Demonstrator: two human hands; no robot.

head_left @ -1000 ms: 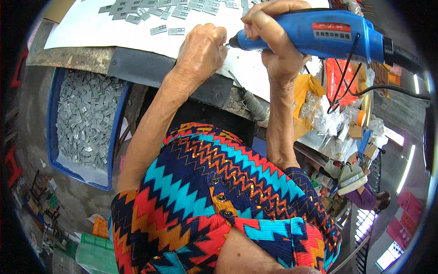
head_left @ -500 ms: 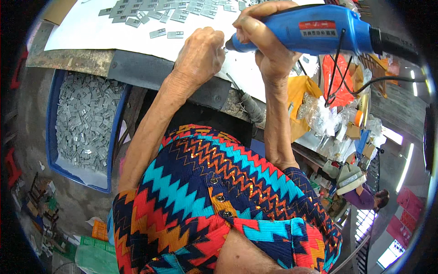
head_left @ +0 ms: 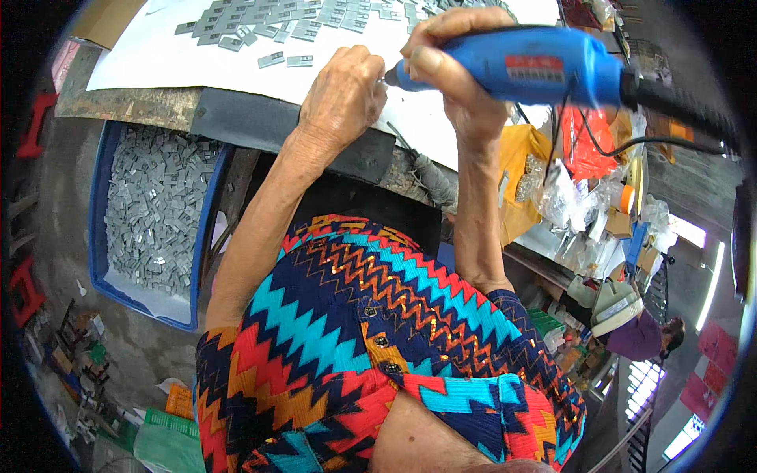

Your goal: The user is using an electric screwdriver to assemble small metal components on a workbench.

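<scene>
My right hand [head_left: 465, 75] is wrapped round a blue electric screwdriver [head_left: 512, 69], held level above the white-covered table [head_left: 150, 55]. Its dark tip points left and meets the fingers of my left hand [head_left: 344, 91]. That hand is closed, its fingertips pinched together, and whatever they hold is hidden. Beyond it, two small flat grey pieces [head_left: 300, 61] lie on the white sheet. Farther back many similar grey pieces [head_left: 276, 17] are spread out, partly overlapping, each with a small shiny insert.
Below the table's left side stands a blue tray [head_left: 98, 229] heaped with grey pieces [head_left: 158, 205]. A wrapped rod-like tool [head_left: 430, 177] lies at the table edge. Right of my arm are a yellow envelope [head_left: 520, 185], a red bag [head_left: 587, 146] and the black cable [head_left: 686, 110]. Another person [head_left: 639, 335] sits beyond.
The rear of the screwdriver has dipped and shifted slightly left, its tip staying at my left fingers. My left hand has barely moved. The whole view has shifted a little.
</scene>
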